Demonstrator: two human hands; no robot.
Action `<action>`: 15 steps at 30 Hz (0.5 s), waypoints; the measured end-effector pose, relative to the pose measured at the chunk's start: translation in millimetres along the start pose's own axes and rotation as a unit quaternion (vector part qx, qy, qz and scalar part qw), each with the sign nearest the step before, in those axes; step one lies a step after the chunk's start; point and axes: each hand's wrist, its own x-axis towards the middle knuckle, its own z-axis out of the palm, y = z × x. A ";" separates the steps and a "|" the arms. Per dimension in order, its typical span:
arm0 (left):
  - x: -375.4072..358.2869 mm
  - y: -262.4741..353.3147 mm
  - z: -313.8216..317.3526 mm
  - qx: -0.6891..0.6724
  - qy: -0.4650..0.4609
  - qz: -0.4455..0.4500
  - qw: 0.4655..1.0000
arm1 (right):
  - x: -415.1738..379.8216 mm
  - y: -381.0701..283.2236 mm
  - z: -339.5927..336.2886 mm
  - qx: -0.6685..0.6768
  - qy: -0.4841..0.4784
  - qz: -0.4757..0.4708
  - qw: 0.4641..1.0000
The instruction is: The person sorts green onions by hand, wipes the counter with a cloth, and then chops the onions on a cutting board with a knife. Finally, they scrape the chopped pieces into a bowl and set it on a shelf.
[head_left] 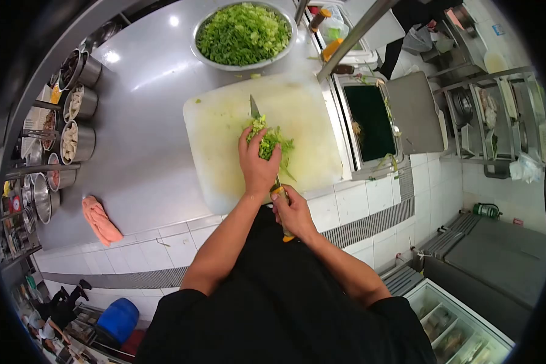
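My right hand [294, 209] is closed round the yellow and dark handle [278, 193] of a long kitchen knife. Its pointed blade [254, 106] lies across the white cutting board [215, 133], tip away from me. Chopped green vegetable [276, 142] is heaped along the blade and covers the middle of it. My left hand [261, 167] cups over this heap from the near side, fingers curved and somewhat apart, gripping greens against the blade. A large metal bowl [197, 47] full of chopped greens [244, 36] stands beyond the board.
A pink cloth [100, 221] lies at the steel counter's [139, 145] near left edge. Metal pots [78, 142] of ingredients line the left side. Right of the board is a dark green basin [369, 121]. A slanted metal post [358, 39] rises at the board's far right.
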 end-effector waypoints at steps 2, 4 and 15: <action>21.5 21.6 -6.0 -0.013 0.038 0.043 0.998 | -1.4 -27.2 2.8 -0.034 0.015 -0.037 0.999; 49.3 42.9 -12.3 -0.026 0.074 0.085 0.993 | 16.1 -61.4 4.3 -0.059 0.013 -0.075 0.995; 334.7 53.3 27.8 0.018 0.211 0.124 0.969 | 135.5 -216.5 -6.0 -0.139 -0.010 -0.163 0.977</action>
